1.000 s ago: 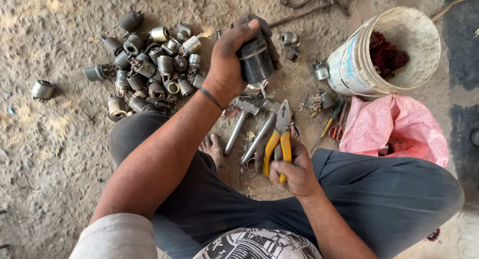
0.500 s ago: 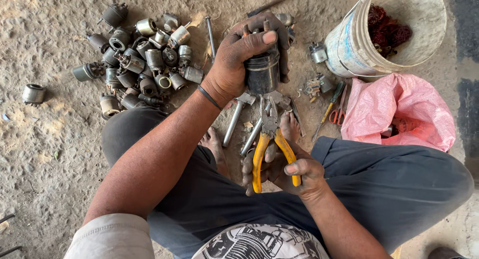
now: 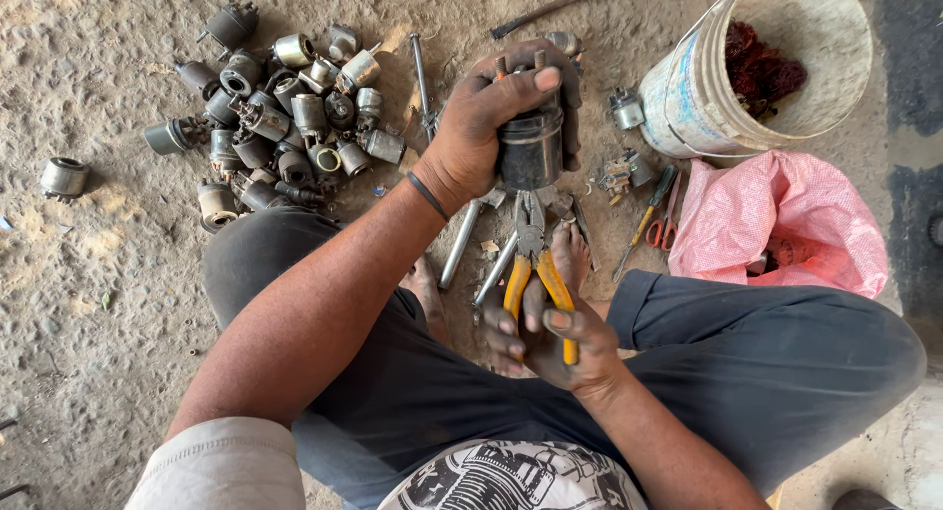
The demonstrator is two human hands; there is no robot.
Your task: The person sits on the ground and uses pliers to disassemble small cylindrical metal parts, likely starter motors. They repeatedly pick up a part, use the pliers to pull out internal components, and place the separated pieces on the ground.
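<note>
Above crossed legs, left hand (image 3: 481, 127) fingers wrap dark cylinder (image 3: 530, 148); right hand (image 3: 555, 338) fingers grip yellow-handled pliers (image 3: 535, 264) w/ nose at its base.

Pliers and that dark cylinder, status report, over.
Left hand clamped around dark cylinder. Right hand grips yellow-handled pliers, nose up at cylinder's underside. Loose tools on ground beneath; nothing between pliers and cylinder.

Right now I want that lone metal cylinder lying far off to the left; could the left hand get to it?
Probably not as it stands: the left hand grips a dark cylinder, and the lone metal cylinder lies beyond the pile.
</note>
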